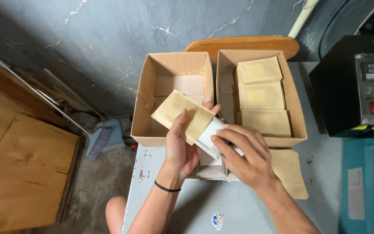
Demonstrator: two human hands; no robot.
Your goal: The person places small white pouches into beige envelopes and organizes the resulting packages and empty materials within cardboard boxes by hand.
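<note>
My left hand (182, 149) holds a tan paper envelope (182, 115) by its open end, above the near edge of the left cardboard box (146, 93). My right hand (243, 154) pinches a white textured packet (211, 138) whose far end sits inside the envelope's mouth. Below my hands lies a small stack of more white packets (213, 170) on the table. The left box looks nearly empty. The right cardboard box (297, 112) holds a row of three tan envelopes (261, 95).
A flat tan envelope (288, 173) lies on the grey table (221, 208) right of my hand. A black machine with a red switch (356, 86) stands at the right. A wooden board (243, 43) is behind the boxes. Plywood sheets (22, 173) and a dustpan (104, 136) are on the floor to the left.
</note>
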